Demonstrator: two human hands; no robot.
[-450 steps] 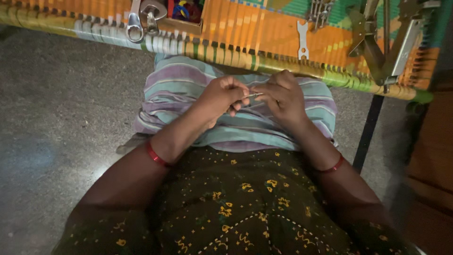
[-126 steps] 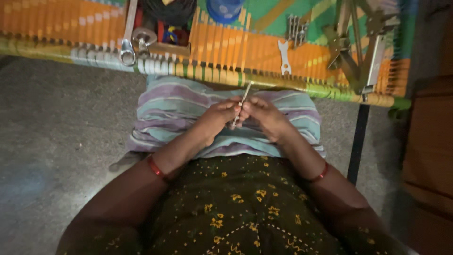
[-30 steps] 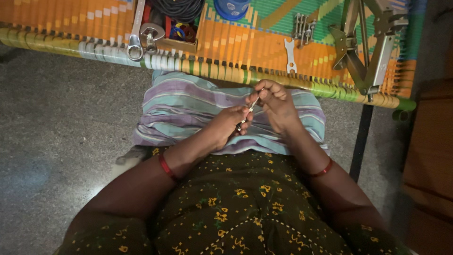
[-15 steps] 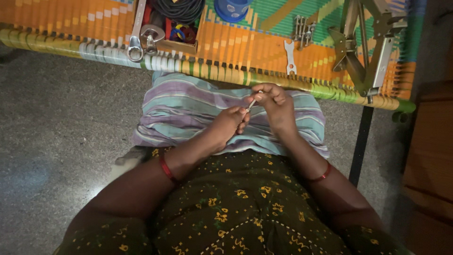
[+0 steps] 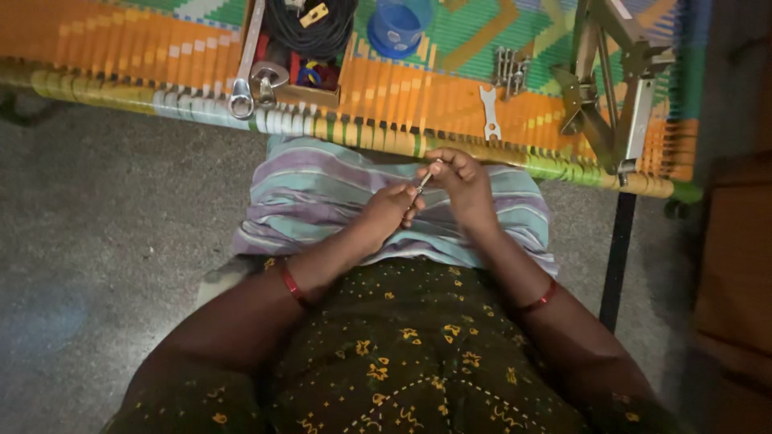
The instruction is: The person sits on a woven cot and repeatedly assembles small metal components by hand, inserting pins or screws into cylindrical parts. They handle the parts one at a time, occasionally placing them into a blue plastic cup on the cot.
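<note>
While a thin metal rod (image 5: 424, 182) sits pinched between both hands, the left hand (image 5: 388, 213) grips its lower end and the right hand (image 5: 461, 182) its top, above a striped cloth (image 5: 322, 189), just below the woven cot (image 5: 145, 60).

Thin metal piece (image 5: 423, 182) mostly hidden by fingers (image 5: 441, 165), its kind too small to tell.

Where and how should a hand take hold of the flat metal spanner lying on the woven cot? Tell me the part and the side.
Grip the flat spanner by its narrow middle shank, coming straight down from above. It lies flat on the woven cot, long axis running away from the person, so the fingers can pinch across the shank from left and right. The row of small metal parts lies beyond it.
</note>
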